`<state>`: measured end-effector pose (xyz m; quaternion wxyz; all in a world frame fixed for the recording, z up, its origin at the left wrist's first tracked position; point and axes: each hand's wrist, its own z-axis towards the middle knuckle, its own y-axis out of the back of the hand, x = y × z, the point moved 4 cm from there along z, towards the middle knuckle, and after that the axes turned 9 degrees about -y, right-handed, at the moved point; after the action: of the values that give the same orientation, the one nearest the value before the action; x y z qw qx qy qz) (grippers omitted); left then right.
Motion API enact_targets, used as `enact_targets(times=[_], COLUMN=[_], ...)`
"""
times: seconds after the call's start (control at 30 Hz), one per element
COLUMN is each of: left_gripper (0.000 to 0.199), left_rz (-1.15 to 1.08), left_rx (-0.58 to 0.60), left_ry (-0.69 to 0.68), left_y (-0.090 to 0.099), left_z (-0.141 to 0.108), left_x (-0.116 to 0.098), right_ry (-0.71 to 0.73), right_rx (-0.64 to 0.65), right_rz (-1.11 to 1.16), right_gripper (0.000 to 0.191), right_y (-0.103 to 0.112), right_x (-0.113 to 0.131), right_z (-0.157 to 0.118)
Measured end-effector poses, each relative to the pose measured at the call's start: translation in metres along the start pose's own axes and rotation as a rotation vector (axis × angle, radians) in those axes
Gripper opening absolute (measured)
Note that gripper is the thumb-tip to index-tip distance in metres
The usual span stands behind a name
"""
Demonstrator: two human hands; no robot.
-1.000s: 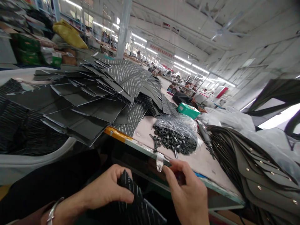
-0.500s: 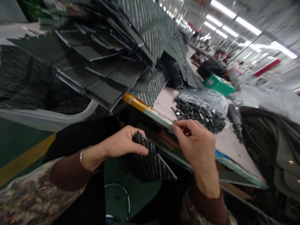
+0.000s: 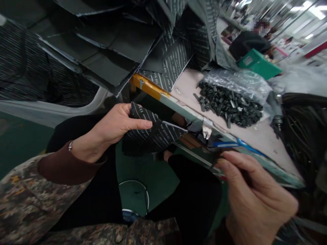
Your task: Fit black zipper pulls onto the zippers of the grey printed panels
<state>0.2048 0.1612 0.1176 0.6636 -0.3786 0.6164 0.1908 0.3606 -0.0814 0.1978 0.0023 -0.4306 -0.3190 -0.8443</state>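
Note:
My left hand grips a dark fabric piece with white printed lines, thumb on top, its pointed end toward the table edge. Near that point a small metal clip sits on the table's edge, with dark material beside it. My right hand is at the lower right with thumb and forefinger pinched together; a small dark sliver shows at the fingertips, too small to identify. Behind the edge lies a pile of small black pieces on the pale tabletop, partly under clear plastic.
Large dark panels are stacked at the upper left. Blue-handled scissors hang at the table edge. A green box and a person in black are farther back. Dark bundled material lies at the right.
The view has shifted. My right hand has moved away from the table edge toward the lower right. My left hand has raised the fabric piece, its point now by the clip.

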Motion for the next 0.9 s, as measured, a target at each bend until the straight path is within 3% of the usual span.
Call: enact_targets(times=[0.1,0.27,0.63,0.73,0.83,0.9], left_gripper=[0.02,0.018,0.019,0.017,0.018,0.018], left_rz=[0.048,0.068,0.034,0.009,-0.011,-0.019], left_rx=[0.049,0.15,0.288,0.317,0.323,0.316], left_ry=[0.066,0.1,0.177,0.195,0.201,0.2], left_y=[-0.001,-0.007,-0.028,-0.036,-0.048,-0.055], left_z=[-0.001,0.002,-0.007,-0.011,-0.015,-0.017], left_x=[0.002,0.003,0.009,0.01,0.012,0.012], right_ry=[0.12,0.265,0.317,0.228,-0.007,-0.189], right_rx=[0.06,0.008,0.003,0.023,0.073,0.077], right_rz=[-0.061,-0.137,-0.259,-0.201,-0.005,0.247], right_gripper=[0.019,0.011,0.008,0.007,0.015,0.025], right_y=[-0.009,-0.026,-0.045,-0.047,-0.047,-0.045], right_x=[-0.006,-0.002,0.001,-0.003,-0.02,-0.037], right_z=[0.0,0.01,0.025,0.031,0.032,0.027])
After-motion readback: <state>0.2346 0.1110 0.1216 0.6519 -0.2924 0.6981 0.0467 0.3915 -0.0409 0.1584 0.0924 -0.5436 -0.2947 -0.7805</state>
